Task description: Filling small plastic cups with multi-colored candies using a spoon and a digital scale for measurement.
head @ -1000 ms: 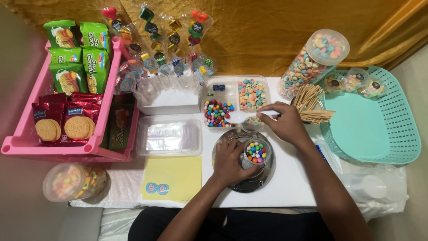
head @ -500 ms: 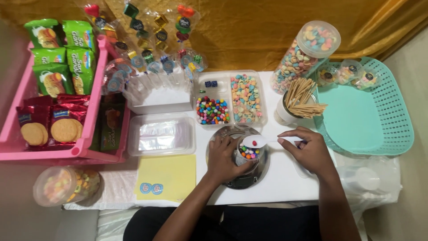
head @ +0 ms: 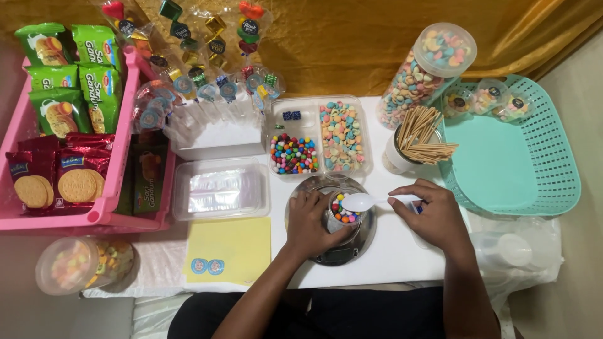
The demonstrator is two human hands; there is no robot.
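- my left hand [head: 314, 223] is wrapped round a small clear cup [head: 342, 216] of coloured candies, sitting on the round steel scale [head: 333, 248] on the table [head: 402, 251].
- my right hand [head: 433, 213] pinches a white plastic spoon [head: 370, 201], bowl hovering right over the cup.

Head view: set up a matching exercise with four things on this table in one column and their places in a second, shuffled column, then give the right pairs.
Things:
1. white spoon
2. wooden sticks
3. yellow sheet
4. biscuit packs

Places:
A. in the pink basket on the left
B. in the right hand, bowl end over the small cup of candies that the left hand steadies
C. flat on the table, below the clear lidded box
D. standing in a white cup beside the teal basket

Pairs: 1-B, 2-D, 3-C, 4-A
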